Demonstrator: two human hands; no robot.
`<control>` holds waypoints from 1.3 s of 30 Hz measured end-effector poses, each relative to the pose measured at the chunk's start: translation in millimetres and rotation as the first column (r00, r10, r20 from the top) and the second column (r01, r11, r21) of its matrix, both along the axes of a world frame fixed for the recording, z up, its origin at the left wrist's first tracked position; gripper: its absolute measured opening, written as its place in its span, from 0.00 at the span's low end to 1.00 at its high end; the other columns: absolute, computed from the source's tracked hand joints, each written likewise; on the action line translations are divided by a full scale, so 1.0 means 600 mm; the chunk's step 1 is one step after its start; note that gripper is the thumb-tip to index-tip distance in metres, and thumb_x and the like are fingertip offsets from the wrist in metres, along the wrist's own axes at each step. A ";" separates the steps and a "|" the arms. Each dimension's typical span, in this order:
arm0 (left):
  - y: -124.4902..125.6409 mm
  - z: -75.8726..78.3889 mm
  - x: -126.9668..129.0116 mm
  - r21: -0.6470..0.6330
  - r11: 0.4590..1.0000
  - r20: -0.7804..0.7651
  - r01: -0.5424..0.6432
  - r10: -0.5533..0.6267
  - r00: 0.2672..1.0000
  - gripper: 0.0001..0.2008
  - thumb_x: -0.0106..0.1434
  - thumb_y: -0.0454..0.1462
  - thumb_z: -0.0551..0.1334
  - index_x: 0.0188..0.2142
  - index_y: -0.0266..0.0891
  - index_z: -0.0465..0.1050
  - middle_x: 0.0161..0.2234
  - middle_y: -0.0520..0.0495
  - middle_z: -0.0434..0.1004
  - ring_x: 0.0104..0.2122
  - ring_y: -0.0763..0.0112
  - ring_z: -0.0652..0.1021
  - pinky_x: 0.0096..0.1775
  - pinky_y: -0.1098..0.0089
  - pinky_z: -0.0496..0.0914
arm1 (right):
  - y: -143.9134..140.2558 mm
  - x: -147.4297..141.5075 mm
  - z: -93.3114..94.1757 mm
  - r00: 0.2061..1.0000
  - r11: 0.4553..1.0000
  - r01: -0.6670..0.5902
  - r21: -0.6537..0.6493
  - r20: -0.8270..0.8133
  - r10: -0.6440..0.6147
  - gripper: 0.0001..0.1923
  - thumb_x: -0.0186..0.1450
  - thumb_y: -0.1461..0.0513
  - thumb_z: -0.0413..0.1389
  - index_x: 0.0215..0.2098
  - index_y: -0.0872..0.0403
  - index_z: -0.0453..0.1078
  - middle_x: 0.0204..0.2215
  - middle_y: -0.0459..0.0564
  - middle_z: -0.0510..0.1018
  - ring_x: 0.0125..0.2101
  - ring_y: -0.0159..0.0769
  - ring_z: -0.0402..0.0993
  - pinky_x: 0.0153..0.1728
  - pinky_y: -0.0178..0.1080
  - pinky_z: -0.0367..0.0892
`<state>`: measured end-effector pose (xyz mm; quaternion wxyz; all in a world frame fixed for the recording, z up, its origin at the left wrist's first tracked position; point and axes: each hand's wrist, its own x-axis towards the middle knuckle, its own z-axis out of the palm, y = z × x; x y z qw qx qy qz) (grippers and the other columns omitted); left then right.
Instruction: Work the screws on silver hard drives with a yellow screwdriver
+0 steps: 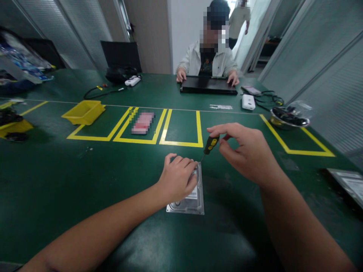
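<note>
A silver hard drive lies flat on the green table in front of me. My left hand rests on top of it, fingers curled over its far end, holding it down. My right hand pinches a small black and yellow screwdriver by the handle. The screwdriver tilts down to the left, and its thin tip meets the drive's far right corner beside my left fingers.
Yellow tape boxes mark the table beyond the drive, one holding a pink object. A yellow bin sits at left, a bowl of dark parts at right. Across the table a seated person rests hands on a black laptop. Another drive lies at far right.
</note>
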<state>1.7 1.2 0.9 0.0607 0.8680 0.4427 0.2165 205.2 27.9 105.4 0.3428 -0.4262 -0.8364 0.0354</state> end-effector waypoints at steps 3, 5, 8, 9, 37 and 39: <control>0.000 0.000 -0.001 -0.001 1.000 -0.001 0.003 -0.003 1.000 0.17 0.65 0.38 0.57 0.52 0.42 0.73 0.47 0.45 0.79 0.46 0.57 0.74 0.57 0.48 0.54 | 0.001 0.000 -0.001 1.000 1.000 -0.009 0.022 -0.001 0.009 0.16 0.59 0.70 0.52 0.43 0.52 0.73 0.45 0.50 0.82 0.45 0.41 0.78 0.44 0.43 0.72; 0.000 0.000 -0.001 0.000 1.000 -0.004 0.006 -0.006 1.000 0.17 0.65 0.39 0.57 0.52 0.42 0.73 0.47 0.45 0.79 0.46 0.57 0.74 0.56 0.48 0.54 | 0.002 0.000 -0.002 1.000 0.999 -0.008 0.034 0.003 0.008 0.16 0.59 0.70 0.52 0.42 0.51 0.74 0.44 0.50 0.82 0.45 0.41 0.78 0.44 0.44 0.72; -0.001 0.000 -0.001 0.003 1.000 -0.003 0.008 -0.008 1.000 0.17 0.65 0.38 0.57 0.52 0.42 0.73 0.47 0.44 0.79 0.46 0.56 0.74 0.56 0.48 0.54 | 0.002 -0.001 -0.002 1.000 1.000 -0.004 0.026 0.007 0.004 0.15 0.60 0.69 0.52 0.42 0.50 0.74 0.43 0.49 0.82 0.44 0.42 0.78 0.44 0.44 0.72; -0.001 0.001 -0.001 0.003 1.000 -0.002 0.008 -0.008 1.000 0.17 0.65 0.38 0.57 0.52 0.42 0.73 0.47 0.44 0.79 0.46 0.56 0.74 0.56 0.48 0.54 | 0.002 -0.001 -0.002 1.000 1.000 -0.005 0.022 0.008 0.005 0.15 0.60 0.69 0.51 0.42 0.51 0.74 0.43 0.49 0.81 0.44 0.42 0.78 0.44 0.44 0.72; 0.000 -0.001 0.001 0.014 1.000 0.009 0.007 -0.007 1.000 0.17 0.65 0.38 0.57 0.52 0.42 0.73 0.47 0.44 0.79 0.46 0.55 0.74 0.56 0.47 0.54 | 0.003 -0.003 -0.001 0.997 0.998 0.028 0.048 0.066 -0.031 0.10 0.65 0.64 0.56 0.44 0.51 0.74 0.39 0.52 0.78 0.37 0.39 0.75 0.39 0.42 0.70; 0.000 -0.001 0.001 0.011 1.000 0.004 0.005 -0.005 1.000 0.17 0.65 0.38 0.57 0.52 0.42 0.73 0.47 0.44 0.78 0.46 0.55 0.74 0.56 0.47 0.54 | 0.003 -0.003 -0.001 0.997 0.998 0.026 0.051 0.068 -0.029 0.10 0.65 0.64 0.56 0.44 0.52 0.75 0.39 0.52 0.78 0.38 0.39 0.75 0.40 0.42 0.70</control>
